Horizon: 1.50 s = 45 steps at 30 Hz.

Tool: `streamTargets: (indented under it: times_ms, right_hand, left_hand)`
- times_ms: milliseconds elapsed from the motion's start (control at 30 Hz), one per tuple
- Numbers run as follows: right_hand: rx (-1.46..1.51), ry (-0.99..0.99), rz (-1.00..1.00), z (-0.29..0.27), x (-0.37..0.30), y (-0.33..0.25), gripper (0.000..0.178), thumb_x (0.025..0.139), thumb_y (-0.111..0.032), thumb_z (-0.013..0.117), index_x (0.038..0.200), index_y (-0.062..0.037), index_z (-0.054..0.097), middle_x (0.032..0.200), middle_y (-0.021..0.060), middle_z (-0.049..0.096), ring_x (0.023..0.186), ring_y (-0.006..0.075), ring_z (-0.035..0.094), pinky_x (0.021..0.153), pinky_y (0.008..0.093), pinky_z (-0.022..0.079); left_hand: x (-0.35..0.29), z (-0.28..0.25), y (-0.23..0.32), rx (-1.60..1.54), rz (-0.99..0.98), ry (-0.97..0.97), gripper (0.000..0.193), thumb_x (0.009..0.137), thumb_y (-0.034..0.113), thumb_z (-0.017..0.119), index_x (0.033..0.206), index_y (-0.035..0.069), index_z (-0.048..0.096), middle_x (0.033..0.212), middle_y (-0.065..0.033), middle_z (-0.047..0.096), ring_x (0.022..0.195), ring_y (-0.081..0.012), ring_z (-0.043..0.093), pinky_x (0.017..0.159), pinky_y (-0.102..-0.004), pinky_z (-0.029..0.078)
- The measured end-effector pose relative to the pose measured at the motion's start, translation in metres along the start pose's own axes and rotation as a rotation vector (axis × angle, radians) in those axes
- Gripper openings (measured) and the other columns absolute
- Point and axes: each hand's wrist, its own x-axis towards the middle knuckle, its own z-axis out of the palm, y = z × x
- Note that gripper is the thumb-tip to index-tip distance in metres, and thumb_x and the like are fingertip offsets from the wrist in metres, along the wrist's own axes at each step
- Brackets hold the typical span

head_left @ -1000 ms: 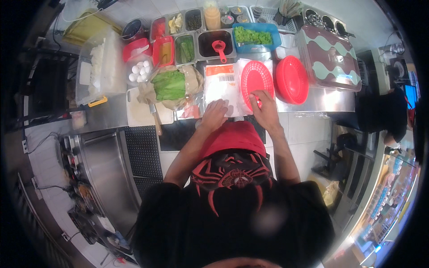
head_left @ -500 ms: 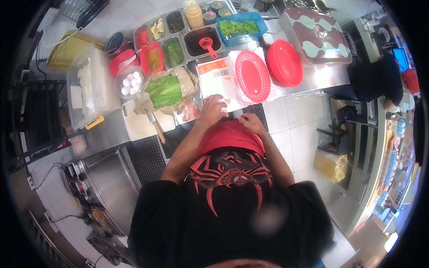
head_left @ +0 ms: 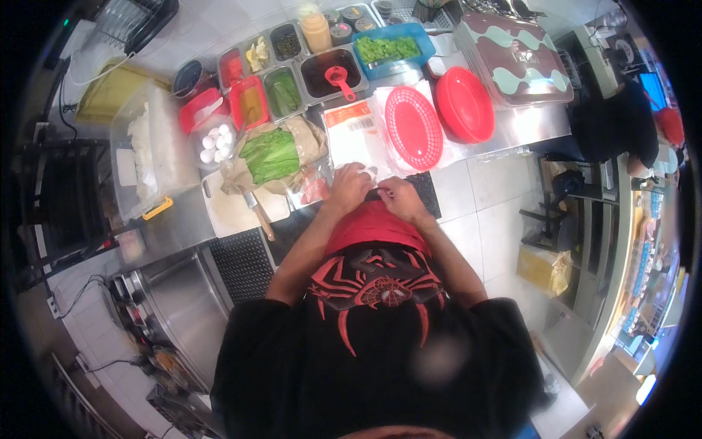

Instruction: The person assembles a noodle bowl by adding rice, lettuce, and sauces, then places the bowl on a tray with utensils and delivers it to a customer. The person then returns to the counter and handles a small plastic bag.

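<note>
My left hand and my right hand meet at the near edge of a white paper sheet on the steel counter. The fingers of both are curled down onto the paper's edge, knuckles nearly touching. What they pinch is hidden under the fingers. A red oval basket lies just right of the sheet, with a second red basket beside it. Green lettuce on brown paper lies to the left of my left hand. A red cap brim covers my wrists.
A knife rests on a white cutting board at the left. Behind are ingredient pans, a red ladle in dark sauce, a blue tub of greens, eggs, a clear bin and a patterned box. Another person stands at right.
My hands have drawn back from the middle of the paper to its near edge and come close together. The view has swung slightly.
</note>
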Motion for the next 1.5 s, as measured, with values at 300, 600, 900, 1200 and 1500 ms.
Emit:
streamTargets:
  times_ms: [300,600,900,1200,1500]
  right_hand:
    - [-0.436,-0.128,-0.506,0.031,0.054,-0.02,0.033,0.088,-0.018,0.074,0.119,-0.0055,0.071,0.131,0.0175,0.062,0.123,0.0351,0.059,0.109,0.0475,0.042]
    - [0.152,-0.086,-0.021,0.05,0.061,-0.002,0.019,0.094,-0.014,0.077,0.105,-0.0005,0.072,0.098,0.0127,0.072,0.089,0.0232,0.069,0.082,0.0364,0.054]
    - [0.241,-0.29,-0.035,0.034,0.075,0.003,0.016,0.089,-0.014,0.083,0.099,-0.0023,0.081,0.092,0.0113,0.075,0.083,0.0167,0.069,0.077,0.0329,0.056]
    - [0.272,-0.348,0.03,0.038,0.078,0.012,0.016,0.091,-0.011,0.081,0.103,-0.0008,0.08,0.096,0.012,0.076,0.085,0.0168,0.07,0.08,0.0327,0.057]
    - [0.248,-0.396,0.042,0.032,0.082,0.009,0.015,0.092,-0.006,0.079,0.105,0.0018,0.079,0.1,0.0121,0.077,0.091,0.0171,0.07,0.084,0.0326,0.057]
  left_hand:
    - [-0.071,-0.033,-0.012,-0.538,-0.606,0.21,0.02,0.1,0.012,0.067,0.111,-0.006,0.067,0.096,-0.0152,0.076,0.086,-0.0237,0.077,0.076,-0.036,0.063]
    - [-0.079,-0.021,0.006,-1.376,-0.901,0.203,0.037,0.111,0.027,0.055,0.124,-0.007,0.06,0.121,-0.0223,0.07,0.109,-0.0302,0.073,0.09,-0.0405,0.064]
    - [-0.058,0.013,-0.017,-1.665,-0.902,0.271,0.026,0.109,0.02,0.058,0.118,-0.003,0.062,0.118,-0.0182,0.072,0.107,-0.0287,0.074,0.092,-0.0408,0.063]
    - [-0.061,0.013,-0.017,-1.656,-0.893,0.267,0.025,0.109,0.013,0.057,0.12,-0.008,0.061,0.119,-0.0236,0.071,0.11,-0.0313,0.074,0.097,-0.043,0.062]
    - [-0.059,0.01,-0.013,-1.627,-0.899,0.259,0.022,0.108,0.013,0.056,0.118,-0.006,0.062,0.117,-0.0205,0.073,0.109,-0.0302,0.074,0.092,-0.0399,0.063]
